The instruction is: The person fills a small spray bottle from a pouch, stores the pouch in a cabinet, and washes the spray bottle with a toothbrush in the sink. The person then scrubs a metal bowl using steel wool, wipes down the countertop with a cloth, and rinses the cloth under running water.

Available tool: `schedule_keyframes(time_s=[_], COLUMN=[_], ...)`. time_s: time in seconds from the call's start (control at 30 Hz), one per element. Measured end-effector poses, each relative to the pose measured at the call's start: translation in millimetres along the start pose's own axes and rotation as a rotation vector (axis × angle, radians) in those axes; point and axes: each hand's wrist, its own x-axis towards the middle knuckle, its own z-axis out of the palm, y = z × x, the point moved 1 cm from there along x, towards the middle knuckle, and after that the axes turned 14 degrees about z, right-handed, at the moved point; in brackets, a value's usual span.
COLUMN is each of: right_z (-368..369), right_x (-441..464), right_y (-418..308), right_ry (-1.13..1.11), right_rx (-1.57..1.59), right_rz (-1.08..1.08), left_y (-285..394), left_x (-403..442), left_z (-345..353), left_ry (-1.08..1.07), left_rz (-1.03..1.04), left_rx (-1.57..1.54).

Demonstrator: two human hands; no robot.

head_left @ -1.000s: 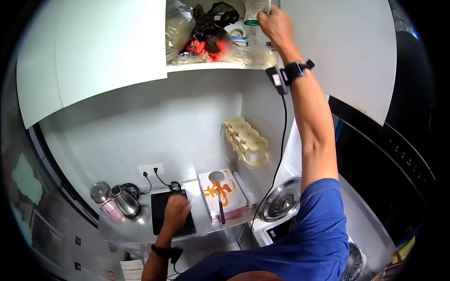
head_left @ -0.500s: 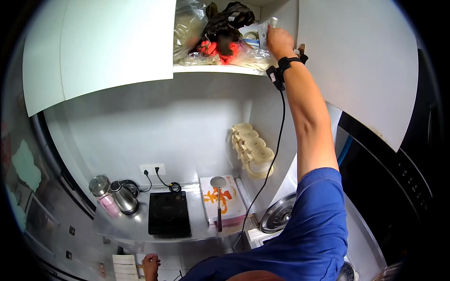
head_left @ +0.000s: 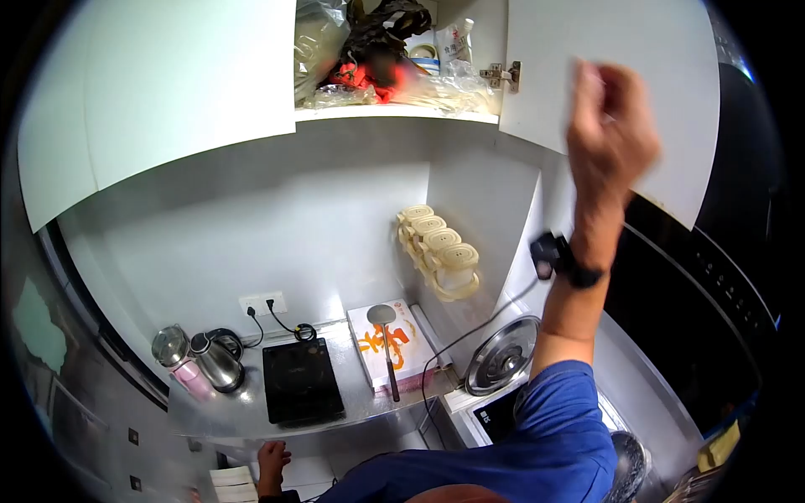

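Note:
My right hand [head_left: 612, 126], blurred by motion, is raised in front of the opened cabinet door [head_left: 537, 109]; its thumb and fingers are apart, with nothing seen between them. Inside the cabinet a white pouch [head_left: 455, 42] with a spout stands upright, left of the door hinge [head_left: 503, 76]. Beside it are a roll of tape [head_left: 424, 55], a dark crumpled bag [head_left: 381, 33], a red bag [head_left: 359, 80] and clear plastic bags [head_left: 320, 50]. Low down, my left hand [head_left: 272, 463] hangs in front of the counter edge with its fingers curled and nothing visible in them.
On the counter [head_left: 251, 415] are a pink blender [head_left: 191, 375], a kettle [head_left: 218, 365], a black hot plate [head_left: 302, 381] and a white box [head_left: 411, 344] with a ladle [head_left: 388, 352] on it. Beige containers [head_left: 440, 243] hang on the wall. A pot lid [head_left: 503, 356] leans at right.
The white pouch, first held up by my right hand, now stands in the cabinet, released. My right hand has moved right and down to the door. My left hand has dropped from above the hot plate.

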Motion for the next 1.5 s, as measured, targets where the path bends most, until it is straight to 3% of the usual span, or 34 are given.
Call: schedule_keyframes(time_s=[0.1,0.17,0.27,0.37,0.5,0.57,0.7,0.93,1.07,1.2,1.5], right_z=[-79.0,-119.0,-135.8,-135.5,-130.7,-127.9,-125.5,-76.8,-1.2,59.6,116.6], right_x=[-7.1,-0.7,4.4,2.8,2.4,-4.5,-14.0,-63.5,-102.9,-142.1,-175.2], right_y=[13.5,35.8,57.0,71.4,95.2,89.0,57.1,-62.4,-117.8,-147.3,-155.6], right_ry=[0.368,0.463,0.469,0.179,-0.216,-0.176,-0.134,-0.155,-0.317,-0.451,-0.688], right_rx=[0.026,-0.318,-0.560,-0.591,-0.369,-0.320,-0.207,-0.108,0.005,0.098,-0.079], right_rz=[0.000,-0.006,0.017,0.274,0.561,0.573,0.534,-0.092,-0.213,-0.175,-0.159], left_y=[16.2,11.8,26.0,30.5,27.7,24.3,11.8,5.7,2.4,-10.2,-26.1], left_x=[10.4,23.4,27.3,35.6,41.8,42.0,43.1,27.6,12.3,-5.2,-42.3], left_z=[-5.6,-13.2,-13.1,-12.1,-11.3,-14.7,-31.0,-52.3,-57.5,-67.1,-109.0], left_ry=[-0.086,-0.114,-0.152,-0.197,-0.270,-0.286,-0.316,-0.272,-0.232,-0.178,-0.017], left_rz=[0.028,0.024,0.019,0.003,-0.016,-0.016,-0.054,-0.055,-0.044,-0.059,-0.135], left_rx=[0.082,0.085,0.078,0.090,0.094,0.090,0.117,0.047,0.000,-0.044,-0.199])
